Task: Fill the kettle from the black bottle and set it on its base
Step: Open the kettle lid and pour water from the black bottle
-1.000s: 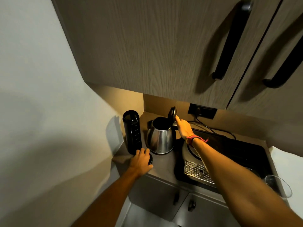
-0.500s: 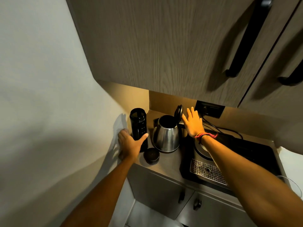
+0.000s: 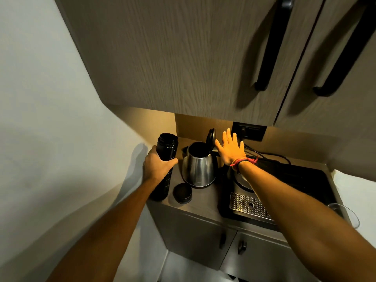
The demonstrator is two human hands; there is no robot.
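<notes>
A tall black bottle (image 3: 167, 147) with its mouth uncapped stands at the counter's left edge, and my left hand (image 3: 156, 166) is wrapped around its middle. Its round black cap (image 3: 182, 193) lies on the counter in front. The steel kettle (image 3: 199, 168) stands just right of the bottle with its black lid (image 3: 210, 137) flipped up and its mouth open. My right hand (image 3: 231, 148) hovers flat with fingers spread right behind the lid, holding nothing. The round kettle base (image 3: 242, 180) shows partly under my right forearm.
A black tray (image 3: 301, 180) with a perforated drip grate (image 3: 248, 204) fills the counter's right side. A clear glass (image 3: 345, 213) stands at its right edge. A wall socket (image 3: 249, 131) with cables sits behind. Overhead cabinets hang low above the counter; a wall is on the left.
My left hand left the cap on the counter and closed around the bottle. My right hand let go of the kettle lid and opened flat behind it.
</notes>
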